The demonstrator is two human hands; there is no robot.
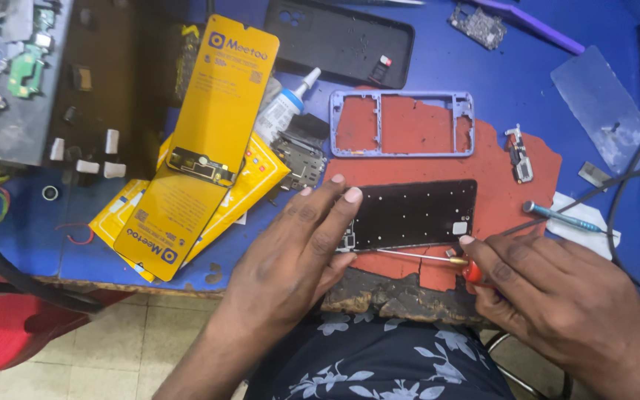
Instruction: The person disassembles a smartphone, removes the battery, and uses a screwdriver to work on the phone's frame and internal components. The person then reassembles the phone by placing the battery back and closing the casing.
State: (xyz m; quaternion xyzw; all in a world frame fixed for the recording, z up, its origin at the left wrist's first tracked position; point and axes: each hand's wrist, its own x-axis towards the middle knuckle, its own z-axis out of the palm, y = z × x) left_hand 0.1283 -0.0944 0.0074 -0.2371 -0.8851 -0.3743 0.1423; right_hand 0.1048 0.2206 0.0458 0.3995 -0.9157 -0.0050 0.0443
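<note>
A black phone body (416, 215) lies face down on a worn red mat (498, 170) at the table's front edge. My left hand (298, 252) rests flat on the phone's left end, fingers spread. My right hand (557, 296) grips a thin screwdriver (416, 254) with a red handle. Its metal shaft runs left along the phone's lower edge, tip near the bottom-left corner. A lilac phone mid-frame (403, 124) sits on the mat just behind the phone.
Yellow packaging cards (201, 148) lie to the left with a glue bottle (283, 107) and a small circuit board (301, 159). A black back cover (338, 41), a second screwdriver (561, 217), a clear sheet (605, 104), cables and small parts surround the blue table (527, 81).
</note>
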